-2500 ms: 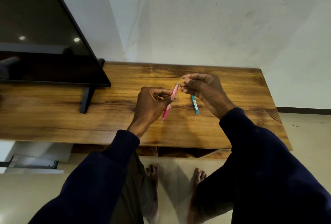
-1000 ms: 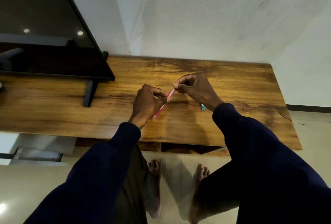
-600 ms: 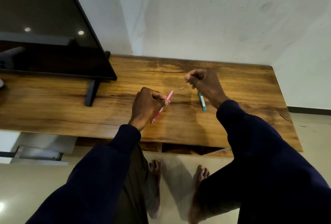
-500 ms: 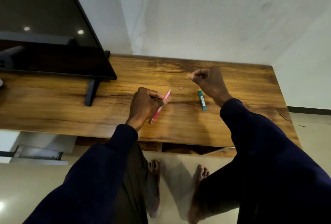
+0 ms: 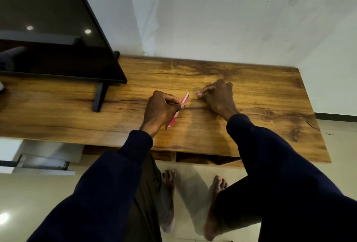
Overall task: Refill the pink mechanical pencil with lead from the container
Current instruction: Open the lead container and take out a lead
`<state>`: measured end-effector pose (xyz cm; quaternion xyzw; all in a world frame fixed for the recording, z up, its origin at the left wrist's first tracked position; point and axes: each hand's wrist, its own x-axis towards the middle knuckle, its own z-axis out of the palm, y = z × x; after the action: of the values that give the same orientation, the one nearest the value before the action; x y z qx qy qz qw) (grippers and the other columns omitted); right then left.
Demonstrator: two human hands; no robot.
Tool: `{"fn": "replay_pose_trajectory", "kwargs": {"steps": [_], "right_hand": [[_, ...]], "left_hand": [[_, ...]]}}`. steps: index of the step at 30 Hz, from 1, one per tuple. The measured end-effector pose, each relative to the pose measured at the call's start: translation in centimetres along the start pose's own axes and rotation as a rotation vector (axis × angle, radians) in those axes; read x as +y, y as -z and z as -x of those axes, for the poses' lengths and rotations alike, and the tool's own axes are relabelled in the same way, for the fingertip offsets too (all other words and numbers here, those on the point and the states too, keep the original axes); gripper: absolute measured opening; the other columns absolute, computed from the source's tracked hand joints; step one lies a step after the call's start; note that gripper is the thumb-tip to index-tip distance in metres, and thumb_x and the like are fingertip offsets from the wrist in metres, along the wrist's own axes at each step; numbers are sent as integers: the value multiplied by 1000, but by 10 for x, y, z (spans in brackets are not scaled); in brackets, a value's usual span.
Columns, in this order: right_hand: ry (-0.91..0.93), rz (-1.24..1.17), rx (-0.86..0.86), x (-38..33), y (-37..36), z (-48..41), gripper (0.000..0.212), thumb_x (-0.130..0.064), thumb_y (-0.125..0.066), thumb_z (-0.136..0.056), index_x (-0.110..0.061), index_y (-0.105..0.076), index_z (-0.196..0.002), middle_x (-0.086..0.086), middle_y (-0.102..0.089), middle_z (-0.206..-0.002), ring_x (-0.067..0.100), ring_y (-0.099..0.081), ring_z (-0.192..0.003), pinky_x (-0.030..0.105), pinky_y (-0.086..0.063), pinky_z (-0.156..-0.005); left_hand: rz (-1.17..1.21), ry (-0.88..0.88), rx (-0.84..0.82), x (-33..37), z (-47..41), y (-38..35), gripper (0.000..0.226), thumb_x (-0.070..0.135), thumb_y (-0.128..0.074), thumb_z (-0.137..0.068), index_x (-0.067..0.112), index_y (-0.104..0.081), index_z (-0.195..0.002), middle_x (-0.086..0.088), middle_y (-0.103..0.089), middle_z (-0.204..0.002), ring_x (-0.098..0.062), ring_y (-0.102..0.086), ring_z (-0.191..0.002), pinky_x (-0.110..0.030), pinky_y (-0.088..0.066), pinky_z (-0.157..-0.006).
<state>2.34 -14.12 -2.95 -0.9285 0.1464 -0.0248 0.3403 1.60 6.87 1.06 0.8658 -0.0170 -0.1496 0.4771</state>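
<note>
My left hand (image 5: 161,109) grips the pink mechanical pencil (image 5: 182,101) in a fist just above the wooden table (image 5: 270,94). The pencil slants with its tip toward me and its back end pointing up and away. My right hand (image 5: 218,96) rests low on the table just right of the pencil's back end. Its thumb and forefinger pinch a tiny pale piece (image 5: 197,93) at the table surface, which looks like the pencil's cap. The teal lead container is hidden under my right hand.
A large dark TV screen (image 5: 48,38) stands at the back left on a black foot (image 5: 98,96). A white wall runs behind the table. My bare feet (image 5: 168,199) stand on the tiled floor below the table's front edge.
My right hand let go of the pencil's back end and swung right, leaving a tiny piece on the table. It has now come back left and down onto that piece, covering the teal container.
</note>
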Motion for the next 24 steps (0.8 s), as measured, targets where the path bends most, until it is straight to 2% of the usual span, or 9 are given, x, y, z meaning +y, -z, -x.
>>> {"fn": "replay_pose_trajectory", "kwargs": {"steps": [2, 5, 7, 9, 12, 15, 18, 20, 24], "right_hand": [[-20, -12, 14, 0, -1, -2, 16, -35, -85, -83, -27, -83, -96, -17, -53, -94, 26, -40, -120, 35, -31, -94], [2, -34, 26, -2, 1, -1, 15, -33, -86, -82, -28, -83, -96, -22, -54, -87, 27, -45, -121, 36, -32, -98], [23, -68, 29, -3, 4, 1, 13, -29, -86, -82, -29, -83, -94, -22, -57, -85, 28, -51, -119, 41, -41, -104], [26, -114, 52, -4, 8, 3, 11, -22, -87, -82, -25, -84, -93, -17, -63, -84, 29, -61, -112, 42, -52, -98], [6, -176, 97, -1, 14, 3, 9, -11, -83, -85, -16, -82, -93, -15, -66, -80, 1, -65, -84, 9, -54, -76], [-37, -186, 91, 4, 21, 7, 10, -8, -80, -88, -11, -81, -97, -7, -71, -88, -6, -61, -79, -1, -46, -65], [-73, -172, 100, 7, 29, 12, 8, -9, -80, -89, -13, -80, -96, -6, -72, -88, -3, -64, -81, 8, -51, -73], [-101, -126, 128, 11, 32, 17, 6, -11, -82, -88, -11, -79, -93, -2, -74, -87, 5, -69, -81, 23, -60, -79], [-168, 20, 164, 17, 31, 28, 25, -23, -87, -84, -6, -75, -98, 9, -76, -93, 20, -73, -86, 38, -65, -78]], "left_hand": [[-8, -2, 2, 0, -1, -1, 30, 18, -83, -85, 6, -78, -112, -9, -79, -110, -21, -75, -101, -47, -63, -95], [-12, 1, 5, -2, -3, -2, 29, 18, -84, -84, 6, -79, -110, -8, -79, -110, -18, -75, -100, -46, -64, -93], [-19, -1, 6, -3, -3, -3, 29, 19, -85, -84, 7, -79, -109, -6, -80, -110, -16, -75, -99, -44, -64, -92], [-39, -7, 17, -4, -4, -5, 28, 20, -85, -84, 8, -79, -109, -5, -80, -110, -14, -75, -98, -42, -64, -91], [-53, -18, 29, -4, -4, -6, 27, 20, -85, -83, 9, -79, -108, -5, -80, -109, -12, -74, -98, -39, -64, -91], [-92, -36, 28, -4, -2, -9, 26, 20, -85, -83, 10, -80, -106, -5, -81, -109, -11, -74, -97, -39, -64, -92], [-142, -44, 22, -4, -3, -11, 26, 21, -86, -82, 9, -80, -105, -7, -81, -106, -18, -75, -102, -44, -62, -94], [-179, -38, 25, -5, -5, -12, 27, 24, -86, -81, 9, -81, -104, -7, -81, -106, -22, -74, -105, -45, -62, -94], [-240, -50, 50, -4, -8, -17, 24, 24, -86, -82, 10, -81, -100, -4, -79, -105, -23, -71, -108, -44, -61, -93]]}}
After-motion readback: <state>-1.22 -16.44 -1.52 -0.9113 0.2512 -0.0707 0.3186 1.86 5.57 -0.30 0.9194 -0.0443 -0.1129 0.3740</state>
